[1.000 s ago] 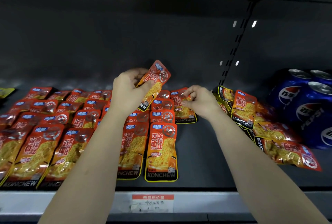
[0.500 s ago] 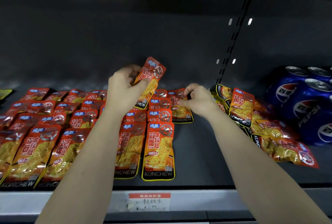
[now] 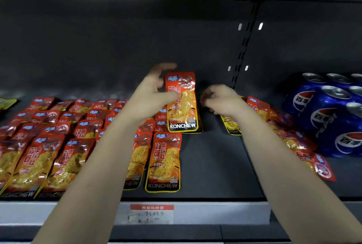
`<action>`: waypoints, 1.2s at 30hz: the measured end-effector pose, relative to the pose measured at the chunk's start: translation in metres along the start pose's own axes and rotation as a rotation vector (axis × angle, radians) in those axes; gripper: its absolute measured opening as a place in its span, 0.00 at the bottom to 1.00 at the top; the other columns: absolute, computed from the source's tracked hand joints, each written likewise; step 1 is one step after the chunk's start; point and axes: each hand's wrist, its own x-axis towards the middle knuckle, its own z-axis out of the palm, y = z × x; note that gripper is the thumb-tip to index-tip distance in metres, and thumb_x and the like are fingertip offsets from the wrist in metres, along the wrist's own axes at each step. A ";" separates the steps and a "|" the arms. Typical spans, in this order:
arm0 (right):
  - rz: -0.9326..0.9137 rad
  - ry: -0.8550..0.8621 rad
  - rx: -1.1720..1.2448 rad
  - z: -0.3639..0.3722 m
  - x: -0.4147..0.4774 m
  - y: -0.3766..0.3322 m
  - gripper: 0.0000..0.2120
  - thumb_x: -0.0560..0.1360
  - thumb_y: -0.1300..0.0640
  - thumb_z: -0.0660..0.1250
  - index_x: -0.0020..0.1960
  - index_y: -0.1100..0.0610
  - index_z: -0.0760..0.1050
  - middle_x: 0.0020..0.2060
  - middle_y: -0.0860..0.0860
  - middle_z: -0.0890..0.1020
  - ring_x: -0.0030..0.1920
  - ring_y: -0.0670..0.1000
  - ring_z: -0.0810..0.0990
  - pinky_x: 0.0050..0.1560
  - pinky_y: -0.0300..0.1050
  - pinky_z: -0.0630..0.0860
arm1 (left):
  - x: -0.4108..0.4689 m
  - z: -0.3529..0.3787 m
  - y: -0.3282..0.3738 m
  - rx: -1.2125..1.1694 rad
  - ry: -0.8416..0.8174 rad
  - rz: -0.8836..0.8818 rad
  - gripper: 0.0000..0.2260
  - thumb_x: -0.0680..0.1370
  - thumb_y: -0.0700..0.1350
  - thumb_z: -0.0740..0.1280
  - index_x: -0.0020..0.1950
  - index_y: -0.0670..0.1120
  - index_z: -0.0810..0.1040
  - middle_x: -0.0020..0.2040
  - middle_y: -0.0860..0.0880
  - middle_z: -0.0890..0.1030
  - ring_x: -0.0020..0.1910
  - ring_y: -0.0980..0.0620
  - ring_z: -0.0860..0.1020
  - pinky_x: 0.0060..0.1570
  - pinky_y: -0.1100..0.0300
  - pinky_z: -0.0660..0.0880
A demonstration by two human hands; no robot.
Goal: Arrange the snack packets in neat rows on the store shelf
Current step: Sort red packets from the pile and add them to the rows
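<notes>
My left hand (image 3: 150, 98) holds an orange-red KONCHEW snack packet (image 3: 183, 106) upright above the back of the shelf (image 3: 211, 161), thumb across its front and fingers spread behind it. My right hand (image 3: 221, 100) hovers just right of that packet with its fingers curled in; I see nothing in it. Rows of the same packets (image 3: 49, 145) lie flat on the left half of the shelf. The rightmost column ends in a front packet (image 3: 163, 163). A loose, unsorted pile of packets (image 3: 284, 126) lies to the right, partly hidden by my right arm.
Blue Pepsi cans (image 3: 329, 114) stand at the far right beside the loose pile. A slotted upright (image 3: 242, 47) runs up the back wall. A price tag (image 3: 151, 213) sits on the shelf's front lip. A yellow packet (image 3: 6, 103) lies at the far left.
My left hand has swung its packet from tilted to upright and shifted it right, over the back packet. My right hand has let go of that back packet and drawn away to the right.
</notes>
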 end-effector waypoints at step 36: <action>-0.110 0.112 -0.054 -0.014 -0.018 0.033 0.03 0.76 0.57 0.67 0.45 0.49 0.78 0.32 0.43 0.78 0.38 0.41 0.76 0.37 0.33 0.67 | 0.003 0.040 -0.035 0.710 -0.085 -0.038 0.20 0.72 0.43 0.75 0.62 0.52 0.77 0.54 0.52 0.76 0.43 0.56 0.81 0.54 0.57 0.76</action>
